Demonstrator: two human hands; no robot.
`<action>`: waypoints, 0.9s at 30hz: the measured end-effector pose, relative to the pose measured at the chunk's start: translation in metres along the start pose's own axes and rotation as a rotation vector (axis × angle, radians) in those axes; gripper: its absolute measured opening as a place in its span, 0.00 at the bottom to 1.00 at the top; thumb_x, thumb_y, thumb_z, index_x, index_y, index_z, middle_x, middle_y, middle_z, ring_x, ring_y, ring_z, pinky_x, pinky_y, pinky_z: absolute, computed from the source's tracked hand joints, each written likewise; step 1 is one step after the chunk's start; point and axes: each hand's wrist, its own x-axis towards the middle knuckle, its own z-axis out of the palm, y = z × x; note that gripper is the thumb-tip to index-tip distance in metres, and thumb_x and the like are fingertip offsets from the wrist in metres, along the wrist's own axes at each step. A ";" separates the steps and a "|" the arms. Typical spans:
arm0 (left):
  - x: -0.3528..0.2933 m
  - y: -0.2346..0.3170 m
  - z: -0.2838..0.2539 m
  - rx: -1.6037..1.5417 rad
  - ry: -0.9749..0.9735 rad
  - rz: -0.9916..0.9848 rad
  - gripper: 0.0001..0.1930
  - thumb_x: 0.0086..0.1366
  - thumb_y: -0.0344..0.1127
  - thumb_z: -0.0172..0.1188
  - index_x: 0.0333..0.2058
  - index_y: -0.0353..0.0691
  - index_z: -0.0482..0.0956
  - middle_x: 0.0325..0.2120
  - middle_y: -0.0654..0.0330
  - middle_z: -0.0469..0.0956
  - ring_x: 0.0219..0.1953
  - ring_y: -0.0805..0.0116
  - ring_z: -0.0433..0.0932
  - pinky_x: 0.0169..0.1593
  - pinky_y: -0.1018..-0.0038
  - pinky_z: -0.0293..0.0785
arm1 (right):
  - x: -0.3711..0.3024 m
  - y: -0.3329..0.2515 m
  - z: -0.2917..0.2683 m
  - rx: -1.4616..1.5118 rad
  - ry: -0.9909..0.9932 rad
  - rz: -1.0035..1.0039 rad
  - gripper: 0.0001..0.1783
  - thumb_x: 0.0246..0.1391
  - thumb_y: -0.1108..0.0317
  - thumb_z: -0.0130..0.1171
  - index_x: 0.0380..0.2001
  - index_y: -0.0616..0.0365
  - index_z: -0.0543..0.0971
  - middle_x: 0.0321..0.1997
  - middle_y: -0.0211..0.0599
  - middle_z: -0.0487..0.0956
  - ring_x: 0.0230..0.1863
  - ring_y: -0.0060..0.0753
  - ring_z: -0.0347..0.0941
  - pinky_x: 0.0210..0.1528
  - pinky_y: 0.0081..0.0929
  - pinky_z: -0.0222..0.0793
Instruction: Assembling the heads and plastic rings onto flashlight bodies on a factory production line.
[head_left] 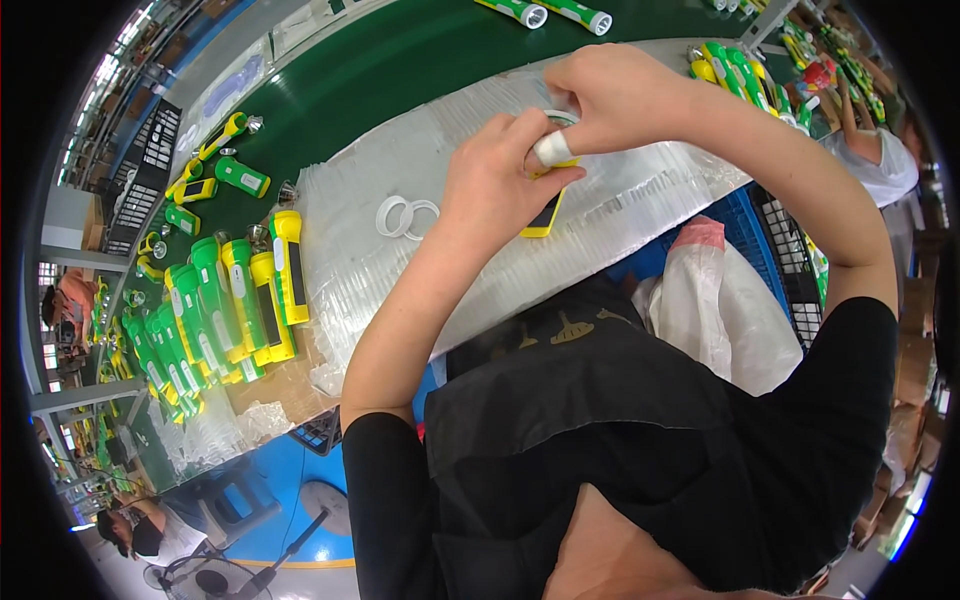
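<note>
My left hand (500, 180) is closed round a yellow flashlight (541, 220), whose lower end with a dark panel shows below the fingers. My right hand (615, 95) bends over the flashlight's upper end, its fingers closed on a white ring (562, 117) there. How far the ring sits on the flashlight is hidden by the fingers. A white wrap (552, 149) covers a finger where the two hands meet. Left of my left forearm, two loose white rings (407, 217) lie close together on the plastic-covered work surface (350, 270).
Many green and yellow flashlights (215, 300) lie in rows at the left, with loose flashlight parts (240, 175) behind them. Finished-looking flashlights (570, 14) lie on the green belt (400, 75). A white sack (720, 310) and blue crate (745, 235) stand at the right.
</note>
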 end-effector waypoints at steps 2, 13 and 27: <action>-0.002 -0.001 0.001 -0.039 0.068 0.050 0.21 0.45 0.35 0.76 0.36 0.42 0.76 0.28 0.61 0.79 0.31 0.64 0.77 0.33 0.72 0.72 | 0.008 0.025 0.029 0.440 0.589 -0.574 0.24 0.44 0.51 0.64 0.23 0.64 0.72 0.23 0.43 0.74 0.25 0.43 0.72 0.28 0.38 0.66; -0.002 -0.005 0.001 -0.060 0.061 0.089 0.21 0.45 0.35 0.77 0.34 0.40 0.74 0.27 0.61 0.79 0.31 0.63 0.78 0.34 0.70 0.74 | 0.001 0.000 0.009 0.291 0.173 -0.258 0.23 0.46 0.50 0.62 0.26 0.62 0.73 0.23 0.40 0.74 0.24 0.41 0.71 0.28 0.37 0.66; -0.004 -0.020 0.009 -0.086 0.049 0.159 0.27 0.45 0.33 0.77 0.44 0.42 0.76 0.37 0.62 0.81 0.35 0.67 0.78 0.39 0.72 0.75 | -0.014 0.003 0.031 0.365 0.264 -0.154 0.22 0.51 0.53 0.62 0.38 0.60 0.73 0.31 0.44 0.76 0.31 0.50 0.74 0.31 0.39 0.68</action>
